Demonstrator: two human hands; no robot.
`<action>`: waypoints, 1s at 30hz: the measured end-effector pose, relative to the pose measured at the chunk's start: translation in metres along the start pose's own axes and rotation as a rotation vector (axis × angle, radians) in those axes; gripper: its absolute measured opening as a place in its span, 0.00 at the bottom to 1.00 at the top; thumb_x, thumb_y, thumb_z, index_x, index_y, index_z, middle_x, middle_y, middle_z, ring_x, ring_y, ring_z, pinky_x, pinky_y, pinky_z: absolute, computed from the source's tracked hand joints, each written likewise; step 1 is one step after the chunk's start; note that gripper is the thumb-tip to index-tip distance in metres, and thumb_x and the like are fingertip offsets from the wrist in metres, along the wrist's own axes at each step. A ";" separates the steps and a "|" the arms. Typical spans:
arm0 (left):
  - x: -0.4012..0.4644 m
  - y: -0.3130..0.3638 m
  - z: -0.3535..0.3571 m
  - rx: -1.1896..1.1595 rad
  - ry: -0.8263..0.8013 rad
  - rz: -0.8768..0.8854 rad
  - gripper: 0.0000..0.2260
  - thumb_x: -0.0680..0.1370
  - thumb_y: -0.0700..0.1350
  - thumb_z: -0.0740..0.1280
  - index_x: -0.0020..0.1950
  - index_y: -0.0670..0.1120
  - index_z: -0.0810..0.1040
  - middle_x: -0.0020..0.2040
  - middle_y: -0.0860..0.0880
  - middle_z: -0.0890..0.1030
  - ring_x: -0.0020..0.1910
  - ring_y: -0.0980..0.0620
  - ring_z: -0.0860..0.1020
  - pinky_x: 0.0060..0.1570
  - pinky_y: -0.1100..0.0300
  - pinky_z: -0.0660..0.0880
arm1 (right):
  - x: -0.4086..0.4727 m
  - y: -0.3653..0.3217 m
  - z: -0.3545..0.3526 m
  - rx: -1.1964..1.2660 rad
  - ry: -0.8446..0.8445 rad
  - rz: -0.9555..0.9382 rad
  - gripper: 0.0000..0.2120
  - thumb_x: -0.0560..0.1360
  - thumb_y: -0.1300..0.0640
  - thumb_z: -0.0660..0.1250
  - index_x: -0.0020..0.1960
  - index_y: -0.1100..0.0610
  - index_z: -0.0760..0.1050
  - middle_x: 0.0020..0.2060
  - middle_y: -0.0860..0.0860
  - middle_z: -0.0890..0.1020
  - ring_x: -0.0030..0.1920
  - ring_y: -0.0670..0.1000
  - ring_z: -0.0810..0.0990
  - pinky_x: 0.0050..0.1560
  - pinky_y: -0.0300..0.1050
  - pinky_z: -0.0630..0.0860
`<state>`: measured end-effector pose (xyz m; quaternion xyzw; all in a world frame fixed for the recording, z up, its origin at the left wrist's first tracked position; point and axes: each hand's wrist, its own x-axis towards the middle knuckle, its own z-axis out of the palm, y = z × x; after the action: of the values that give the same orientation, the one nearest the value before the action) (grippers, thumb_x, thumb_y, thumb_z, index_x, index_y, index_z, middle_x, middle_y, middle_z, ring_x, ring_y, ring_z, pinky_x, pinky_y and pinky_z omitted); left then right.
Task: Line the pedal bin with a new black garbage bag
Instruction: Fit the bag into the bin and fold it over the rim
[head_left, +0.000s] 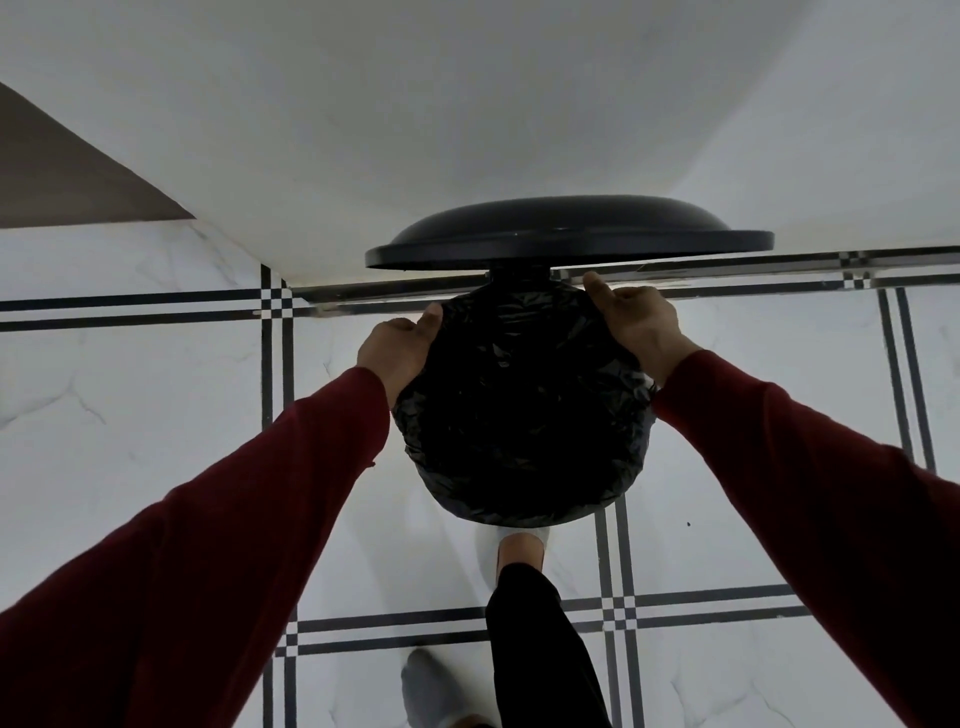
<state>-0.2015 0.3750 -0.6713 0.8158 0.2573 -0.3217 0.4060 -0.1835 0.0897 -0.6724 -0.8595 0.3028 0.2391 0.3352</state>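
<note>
1. A white tiled floor (156, 415) with thin black grid lines meets a white wall (467, 104) along its far edge.
2. A round pedal bin (524, 512) stands on the floor against that wall, its black lid (566, 231) raised upright.
3. A black garbage bag (519, 405) (crinkled, glossy) covers the bin's mouth and folds over the rim.
4. The left hand (397, 345) grips the bag at the rim's far-left side; the right hand (636, 317) grips it at the far-right, thumbs on top.
5. A foot (519, 545) rests at the bin's near edge.
</note>
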 end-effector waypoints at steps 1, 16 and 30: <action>0.000 -0.001 0.000 0.012 0.007 -0.001 0.29 0.80 0.69 0.60 0.49 0.42 0.81 0.48 0.47 0.83 0.56 0.42 0.82 0.65 0.46 0.76 | 0.000 -0.001 -0.001 0.016 -0.017 0.024 0.36 0.75 0.26 0.59 0.45 0.60 0.82 0.39 0.53 0.81 0.52 0.58 0.80 0.52 0.44 0.70; 0.001 0.006 0.002 0.224 0.011 -0.065 0.40 0.81 0.71 0.49 0.57 0.36 0.81 0.61 0.39 0.82 0.62 0.39 0.79 0.66 0.48 0.73 | -0.001 0.000 0.001 0.076 -0.080 0.085 0.40 0.73 0.24 0.56 0.61 0.57 0.82 0.60 0.56 0.82 0.64 0.59 0.78 0.67 0.49 0.72; -0.006 -0.003 0.003 -0.094 -0.011 -0.232 0.54 0.63 0.85 0.56 0.68 0.41 0.78 0.61 0.43 0.83 0.57 0.41 0.82 0.63 0.46 0.79 | -0.021 0.022 0.000 0.462 -0.159 0.074 0.11 0.82 0.47 0.61 0.53 0.54 0.76 0.41 0.48 0.81 0.39 0.47 0.80 0.40 0.43 0.78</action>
<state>-0.2084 0.3731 -0.6704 0.7589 0.3625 -0.3586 0.4052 -0.2132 0.0844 -0.6693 -0.7269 0.3535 0.2427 0.5365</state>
